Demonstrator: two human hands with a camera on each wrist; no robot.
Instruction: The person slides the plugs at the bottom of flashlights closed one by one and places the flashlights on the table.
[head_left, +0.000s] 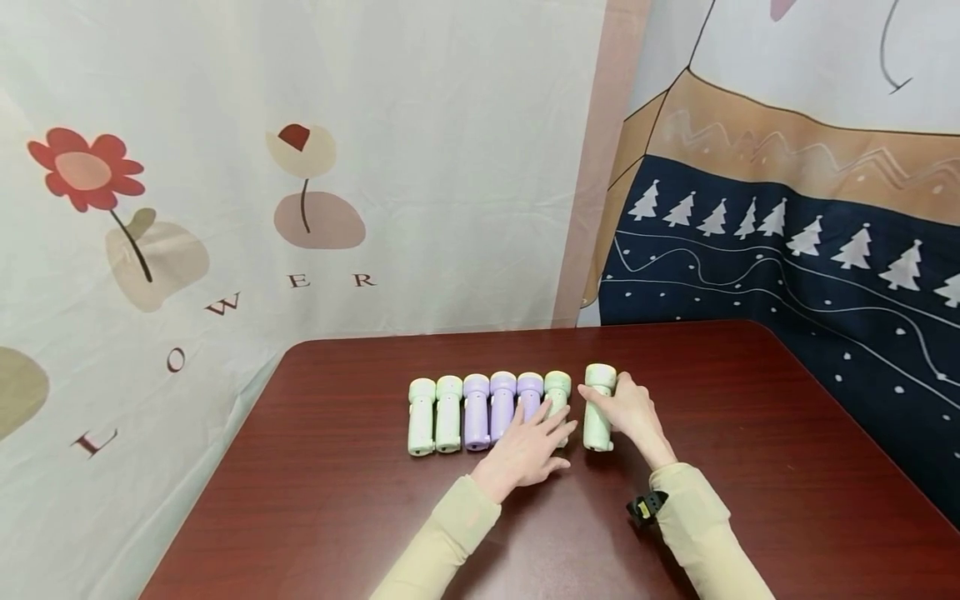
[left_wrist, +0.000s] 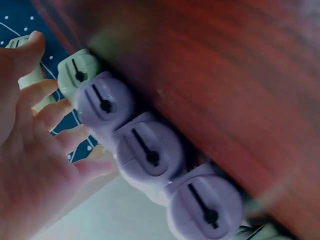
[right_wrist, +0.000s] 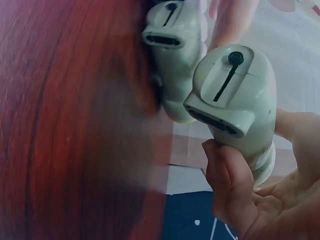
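Note:
My right hand [head_left: 634,412] grips a pale green flashlight [head_left: 597,427] between thumb and fingers, a short gap to the right of a row of flashlights. In the right wrist view, the tail end of this held flashlight [right_wrist: 252,95] faces the camera. My left hand [head_left: 527,452] lies with spread, fairly straight fingers over the row's right end. Its fingertips are on or just above a green flashlight [head_left: 557,383] and a purple flashlight [head_left: 530,385]; contact is unclear. In the left wrist view, purple tail ends [left_wrist: 150,150] stand beside that hand.
Leftward along the row lie two more purple flashlights [head_left: 476,417] and two green flashlights [head_left: 422,421], side by side. They rest on a dark red-brown table [head_left: 337,500]. Printed fabric [head_left: 465,167] hangs behind the table's far edge. A black device [head_left: 647,507] sits at the right wrist.

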